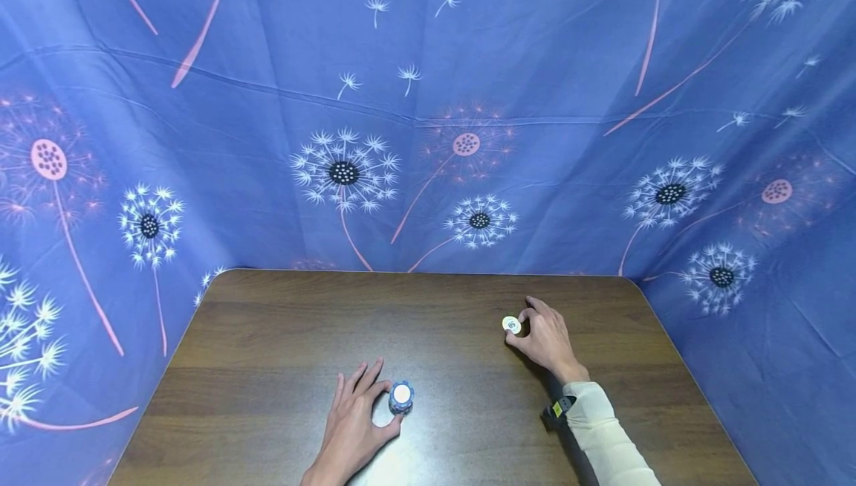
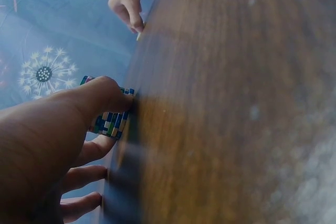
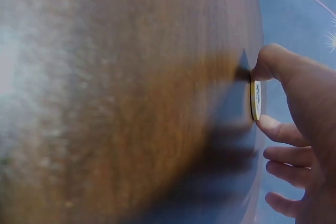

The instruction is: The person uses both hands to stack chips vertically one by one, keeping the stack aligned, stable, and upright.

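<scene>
My left hand (image 1: 353, 420) pinches a stack of poker chips (image 1: 401, 394) between thumb and index finger, its other fingers spread out to the far side. The top chip is blue-rimmed with a white middle. Seen from the side in the left wrist view, the stack (image 2: 111, 123) shows blue, green and pale edges, partly hidden behind the thumb. Farther back on the right, my right hand (image 1: 550, 339) grips one pale yellow-edged poker chip (image 1: 511, 325) by its rim, thumb opposite index finger. In the right wrist view this chip (image 3: 256, 99) lies flat, close to the tabletop.
Both hands work over a brown wood-grain table (image 1: 281, 330) with rounded far corners. Behind it and at both sides hangs a blue cloth (image 1: 555, 174) printed with dandelions. A dark band with a yellow-marked device (image 1: 559, 406) sits on the right wrist, beside a pale sleeve (image 1: 605, 426).
</scene>
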Motion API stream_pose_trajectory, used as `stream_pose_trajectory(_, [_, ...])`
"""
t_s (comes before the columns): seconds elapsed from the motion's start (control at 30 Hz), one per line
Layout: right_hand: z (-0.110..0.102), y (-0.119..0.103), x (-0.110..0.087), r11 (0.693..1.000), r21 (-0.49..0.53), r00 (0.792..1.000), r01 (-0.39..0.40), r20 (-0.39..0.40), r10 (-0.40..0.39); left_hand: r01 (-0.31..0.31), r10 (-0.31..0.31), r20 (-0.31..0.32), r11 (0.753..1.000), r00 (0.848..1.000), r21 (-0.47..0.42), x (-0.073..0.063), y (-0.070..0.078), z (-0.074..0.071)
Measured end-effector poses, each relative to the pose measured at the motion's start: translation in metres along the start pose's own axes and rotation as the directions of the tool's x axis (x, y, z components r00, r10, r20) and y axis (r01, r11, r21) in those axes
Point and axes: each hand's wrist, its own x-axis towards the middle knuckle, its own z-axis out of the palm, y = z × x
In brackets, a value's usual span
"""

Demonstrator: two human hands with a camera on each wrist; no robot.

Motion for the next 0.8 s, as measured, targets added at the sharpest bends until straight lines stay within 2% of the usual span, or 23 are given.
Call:
stream_pose_trajectory(0.43, [-0.004,-0.003,-0.016,1.0,-0.019,1.0,-0.008,0.019,0.009,0.003,-0.003,0.013,1.0,1.0,0.004,-0.001,0.0,0.0])
stream_pose_trajectory(0.8, [-0.008,-0.002,-0.036,1.0,-0.014,1.0,-0.007,-0.009,0.007,0.001,-0.001,0.016,1.0,1.0,0.005,0.0,0.0,0.0])
